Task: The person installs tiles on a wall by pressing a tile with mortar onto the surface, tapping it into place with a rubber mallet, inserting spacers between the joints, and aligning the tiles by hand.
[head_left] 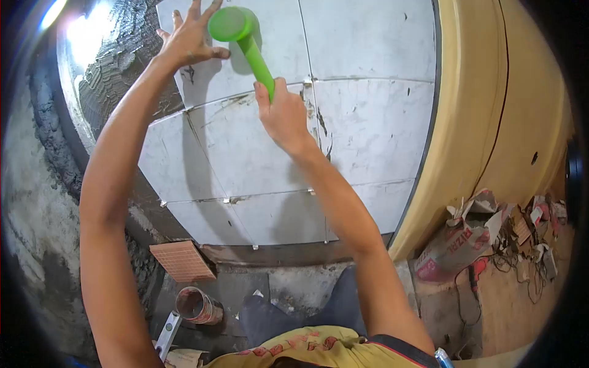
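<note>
My right hand is closed around the handle of a green mallet. The mallet's round head is in front of an upper wall tile; whether it touches the tile, I cannot tell. With fingers spread, my left hand lies on the same tile near its left edge, left of the mallet head. White tiles with dark smears cover the wall, and small white spacers sit at several joints. Ridged grey mortar shows on the wall left of the upper tile.
Below the wall, a reddish tile leans beside a bucket and a spirit level. At right stand a yellowish door panel and a torn cement bag. A red corded tool and scraps lie on the floor.
</note>
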The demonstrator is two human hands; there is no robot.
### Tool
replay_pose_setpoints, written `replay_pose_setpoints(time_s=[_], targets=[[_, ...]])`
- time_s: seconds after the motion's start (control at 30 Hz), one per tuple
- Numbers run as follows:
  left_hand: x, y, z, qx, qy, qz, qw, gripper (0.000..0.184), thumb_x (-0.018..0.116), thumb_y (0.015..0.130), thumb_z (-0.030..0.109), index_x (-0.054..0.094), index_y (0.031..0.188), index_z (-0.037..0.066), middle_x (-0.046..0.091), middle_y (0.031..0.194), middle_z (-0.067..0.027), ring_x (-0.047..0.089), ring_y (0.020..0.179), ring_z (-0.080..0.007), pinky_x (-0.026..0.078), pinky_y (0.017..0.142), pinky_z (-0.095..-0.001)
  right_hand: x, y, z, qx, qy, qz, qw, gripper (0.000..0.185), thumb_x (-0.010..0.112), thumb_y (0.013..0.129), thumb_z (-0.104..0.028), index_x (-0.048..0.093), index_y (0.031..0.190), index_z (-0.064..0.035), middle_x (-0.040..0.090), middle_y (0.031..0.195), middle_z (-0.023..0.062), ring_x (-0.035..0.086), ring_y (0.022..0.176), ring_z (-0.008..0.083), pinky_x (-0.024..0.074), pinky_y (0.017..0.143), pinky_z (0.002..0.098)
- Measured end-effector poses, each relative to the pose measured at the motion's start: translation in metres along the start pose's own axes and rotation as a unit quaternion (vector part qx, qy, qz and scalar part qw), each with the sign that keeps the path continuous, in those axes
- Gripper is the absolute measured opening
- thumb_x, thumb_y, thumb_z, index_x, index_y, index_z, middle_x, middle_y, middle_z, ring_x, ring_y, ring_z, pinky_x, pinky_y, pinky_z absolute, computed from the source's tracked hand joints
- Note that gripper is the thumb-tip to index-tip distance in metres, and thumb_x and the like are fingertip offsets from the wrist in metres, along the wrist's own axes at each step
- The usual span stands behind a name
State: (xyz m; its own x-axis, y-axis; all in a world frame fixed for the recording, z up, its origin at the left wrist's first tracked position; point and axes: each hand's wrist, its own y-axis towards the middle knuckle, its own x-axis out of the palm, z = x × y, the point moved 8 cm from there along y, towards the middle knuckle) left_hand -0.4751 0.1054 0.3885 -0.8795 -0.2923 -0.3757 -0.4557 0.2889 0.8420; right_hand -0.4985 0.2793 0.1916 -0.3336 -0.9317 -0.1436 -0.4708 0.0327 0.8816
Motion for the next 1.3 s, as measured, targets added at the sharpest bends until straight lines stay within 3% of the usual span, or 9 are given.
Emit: replay_pose_setpoints(time_s=[0.07, 0.1, 0.23, 0.47, 0.67, 0.73, 0.97, 1.1, 1.3], targets=[[-0.009, -0.001, 0.008, 0.009, -0.008, 0.015, 1.000, 0.135, 0.093, 0.054, 0.062, 0.013, 0.162, 0.049, 0.004, 0.173, -0.0118, 0.013, 0.147, -0.0659, 0.017, 0.100, -0.0927, 0.000, -0.002, -0.001, -0.004, 0.003, 0.000, 1.000, 0.042, 0.054, 0.105, -0.041, 0.051, 0.096, -0.0008, 0.065, 0.064, 0.0242, 0.066, 0.063, 0.0480, 0.0512, 0.057, 0.0581], [-0.013, -0.007, 0.014, -0.007, 0.044, 0.051, 0.998, 0.105, 0.089, 0.067, 0.055, 0.039, 0.157, 0.035, 0.029, 0.167, -0.0152, 0.034, 0.144, -0.0570, 0.032, 0.102, -0.0832, -0.002, -0.002, -0.001, -0.009, 0.004, -0.001, 1.000, 0.042, 0.054, 0.105, -0.041, 0.051, 0.096, -0.0005, 0.065, 0.065, 0.0244, 0.066, 0.063, 0.0481, 0.0512, 0.057, 0.0582], [-0.009, -0.002, 0.009, 0.069, -0.039, -0.017, 0.997, 0.136, 0.092, 0.056, 0.053, 0.022, 0.163, 0.006, 0.013, 0.161, -0.0414, 0.005, 0.153, -0.0561, 0.008, 0.121, -0.0694, -0.007, -0.001, 0.000, 0.013, 0.001, -0.006, 1.000, 0.045, 0.055, 0.104, -0.043, 0.052, 0.095, 0.0008, 0.066, 0.068, 0.0259, 0.067, 0.065, 0.0486, 0.0513, 0.058, 0.0585], [0.030, -0.004, -0.008, 0.175, -0.148, 0.049, 0.972, 0.121, 0.087, 0.069, 0.054, 0.026, 0.161, 0.006, 0.012, 0.170, -0.0249, 0.000, 0.154, -0.0528, 0.007, 0.122, -0.0682, -0.014, -0.043, 0.001, 0.005, 0.061, -0.004, 0.998, 0.037, 0.057, 0.103, -0.040, 0.058, 0.101, -0.0027, 0.067, 0.073, 0.0239, 0.067, 0.071, 0.0466, 0.0505, 0.060, 0.0548], [0.017, -0.158, -0.003, -0.035, -0.067, -0.010, 0.997, 0.026, 0.068, 0.093, 0.031, 0.076, 0.102, 0.007, 0.068, 0.121, -0.0105, 0.064, 0.112, -0.0281, 0.050, 0.090, -0.0480, -0.016, -0.281, 0.073, 0.170, 0.213, -0.190, 0.943, 0.022, 0.055, 0.103, -0.021, 0.060, 0.103, 0.0004, 0.054, 0.068, 0.0082, 0.051, 0.061, 0.0168, 0.0420, 0.057, 0.0361], [0.059, -0.215, 0.027, -0.022, -0.120, -0.006, 0.993, 0.058, 0.062, 0.094, 0.035, 0.052, 0.148, 0.016, 0.048, 0.152, -0.0182, 0.050, 0.133, -0.0366, 0.043, 0.097, -0.0545, -0.025, -0.349, 0.069, 0.169, 0.149, -0.200, 0.954, 0.031, 0.058, 0.102, -0.030, 0.061, 0.098, -0.0001, 0.054, 0.066, 0.0065, 0.052, 0.061, 0.0165, 0.0436, 0.058, 0.0367], [0.076, -0.227, 0.074, -0.206, -0.112, 0.016, 0.972, 0.082, 0.059, 0.098, 0.045, 0.028, 0.161, 0.002, 0.020, 0.170, -0.0149, 0.037, 0.138, -0.0445, 0.035, 0.106, -0.0563, -0.050, -0.474, 0.081, 0.330, 0.047, -0.343, 0.878, 0.039, 0.062, 0.101, -0.035, 0.063, 0.089, 0.0021, 0.060, 0.064, 0.0147, 0.059, 0.058, 0.0230, 0.0471, 0.058, 0.0406], [0.078, -0.229, 0.075, -0.224, -0.129, 0.006, 0.966, 0.086, 0.060, 0.097, 0.044, 0.023, 0.162, 0.002, 0.019, 0.170, -0.0136, 0.035, 0.139, -0.0450, 0.034, 0.107, -0.0564, -0.085, -0.512, 0.110, 0.351, 0.058, -0.360, 0.862, 0.035, 0.062, 0.104, -0.035, 0.059, 0.086, -0.0048, 0.056, 0.061, 0.0004, 0.050, 0.047, 0.0092, 0.0406, 0.044, 0.0283], [0.059, -0.224, 0.039, -0.207, -0.267, -0.075, 0.938, 0.044, 0.063, 0.095, 0.038, 0.073, 0.124, 0.006, 0.070, 0.124, -0.0187, 0.067, 0.103, -0.0292, 0.051, 0.089, -0.0424, -0.129, -0.500, 0.126, 0.400, -0.034, -0.359, 0.842, 0.043, 0.063, 0.102, -0.042, 0.060, 0.085, -0.0018, 0.057, 0.059, 0.0068, 0.057, 0.049, 0.0161, 0.0448, 0.049, 0.0344]])
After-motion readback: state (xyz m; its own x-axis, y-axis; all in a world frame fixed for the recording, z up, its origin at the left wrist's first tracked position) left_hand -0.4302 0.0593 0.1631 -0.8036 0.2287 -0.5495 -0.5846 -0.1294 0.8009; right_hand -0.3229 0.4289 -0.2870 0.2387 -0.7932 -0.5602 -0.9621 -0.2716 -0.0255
